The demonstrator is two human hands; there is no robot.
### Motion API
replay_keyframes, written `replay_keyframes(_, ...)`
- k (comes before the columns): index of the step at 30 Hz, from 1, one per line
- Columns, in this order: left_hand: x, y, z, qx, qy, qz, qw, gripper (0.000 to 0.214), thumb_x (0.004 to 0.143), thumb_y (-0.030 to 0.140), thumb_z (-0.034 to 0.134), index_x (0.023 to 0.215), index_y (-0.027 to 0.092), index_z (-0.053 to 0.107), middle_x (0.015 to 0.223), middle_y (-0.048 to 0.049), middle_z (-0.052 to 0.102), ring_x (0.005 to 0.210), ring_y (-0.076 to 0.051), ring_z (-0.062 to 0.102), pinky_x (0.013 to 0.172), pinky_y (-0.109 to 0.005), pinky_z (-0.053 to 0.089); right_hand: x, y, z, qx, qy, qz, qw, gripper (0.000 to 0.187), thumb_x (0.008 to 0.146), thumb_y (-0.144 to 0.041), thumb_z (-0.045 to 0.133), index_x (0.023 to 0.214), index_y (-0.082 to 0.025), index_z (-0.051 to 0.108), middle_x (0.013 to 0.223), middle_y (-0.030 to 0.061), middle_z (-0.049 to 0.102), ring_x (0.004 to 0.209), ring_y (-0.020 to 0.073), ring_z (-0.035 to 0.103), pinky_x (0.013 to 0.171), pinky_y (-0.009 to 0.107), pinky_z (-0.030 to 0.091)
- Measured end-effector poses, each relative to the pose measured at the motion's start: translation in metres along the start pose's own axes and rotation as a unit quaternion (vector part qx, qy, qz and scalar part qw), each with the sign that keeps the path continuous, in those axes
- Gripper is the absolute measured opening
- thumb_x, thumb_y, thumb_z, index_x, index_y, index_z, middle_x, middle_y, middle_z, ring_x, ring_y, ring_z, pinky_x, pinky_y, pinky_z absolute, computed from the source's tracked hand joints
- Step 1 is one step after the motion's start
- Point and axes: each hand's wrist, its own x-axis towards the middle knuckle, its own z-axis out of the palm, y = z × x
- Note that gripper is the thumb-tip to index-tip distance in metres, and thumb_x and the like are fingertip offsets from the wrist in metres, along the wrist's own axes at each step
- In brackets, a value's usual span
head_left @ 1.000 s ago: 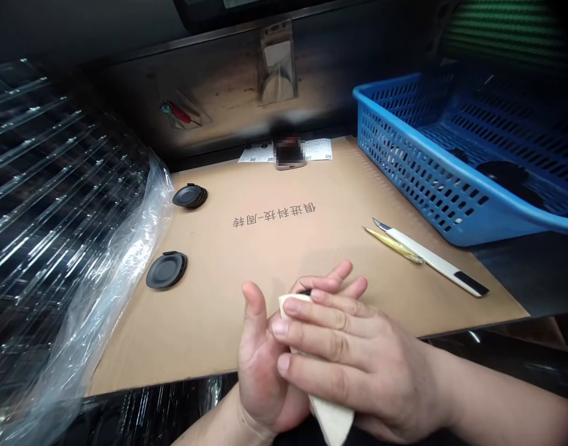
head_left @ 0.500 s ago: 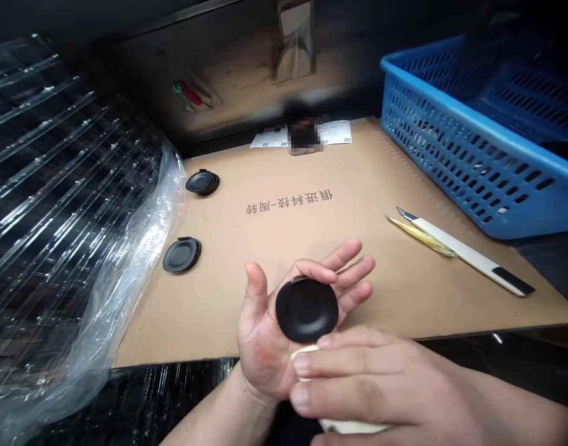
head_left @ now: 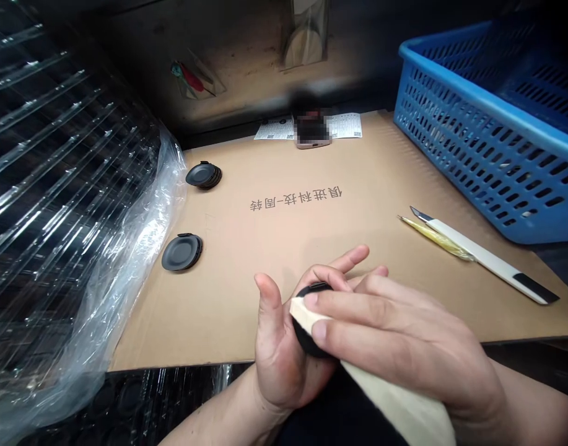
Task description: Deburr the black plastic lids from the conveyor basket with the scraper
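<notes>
My left hand (head_left: pixel 277 350) lies palm up above the near edge of the cardboard sheet (head_left: pixel 311 235), cupping a round black disc (head_left: pixel 306 339). Most of that disc is hidden. My right hand (head_left: pixel 395 337) lies over it with the fingers held together, pressing a cream cloth (head_left: pixel 395 406) onto the disc's top. The cloth trails down toward me past the wrist.
Two small stacks of the same black discs sit on the cardboard, one stack (head_left: pixel 181 252) at the left and another stack (head_left: pixel 204 174) farther back. A white utility knife (head_left: pixel 485 263) and a yellow stick (head_left: pixel 435 237) lie at right beside a blue basket (head_left: pixel 488 142). Wrapped clear trays (head_left: pixel 61 204) fill the left.
Half a second ago the disc lay uncovered on my left palm with the cloth hand below it. The right hand has moved back up over the disc with the cloth.
</notes>
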Motion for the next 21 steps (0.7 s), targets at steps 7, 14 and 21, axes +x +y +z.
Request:
replay_keyframes(7,0.0009,-0.0002,0.0001,-0.024,0.021,-0.02,0.999,0.079,0.093,0.083,0.027,0.096,0.014,0.066,0.158,-0.015,0.046,0.15,-0.042,0.038,0.126,-0.057,0.023,0.0035,0.0032,-0.0043,0.045,0.009,-0.018,0.999,0.02,0.105,-0.021,0.053,0.123,-0.02,0.06,0.132,-0.0015,0.07,0.115,0.0111,0.068,0.109,0.02,0.05)
replay_keyframes(14,0.0005,-0.0002,-0.0008,-0.019,0.023,-0.038,0.999,0.08,0.089,0.086,0.03,0.095,0.016,0.068,0.161,-0.0131,0.044,0.152,-0.044,0.032,0.125,-0.059,0.025,0.004,0.002,-0.0043,0.09,-0.004,-0.022,0.996,0.022,0.105,-0.022,0.051,0.125,-0.017,0.06,0.129,-0.001,0.071,0.113,0.0105,0.068,0.112,0.021,0.047)
replay_keyframes(21,0.0013,-0.0008,0.0019,-0.037,0.052,-0.036,0.997,0.084,0.093,0.083,0.017,0.089,0.016,0.068,0.157,-0.0135,0.049,0.145,-0.039,0.047,0.123,-0.057,0.032,0.0032,-0.0001,-0.0036,0.149,-0.006,-0.011,0.989,0.019,0.106,-0.02,0.048,0.115,-0.016,0.064,0.119,0.0037,0.074,0.112,0.0165,0.07,0.106,0.027,0.053)
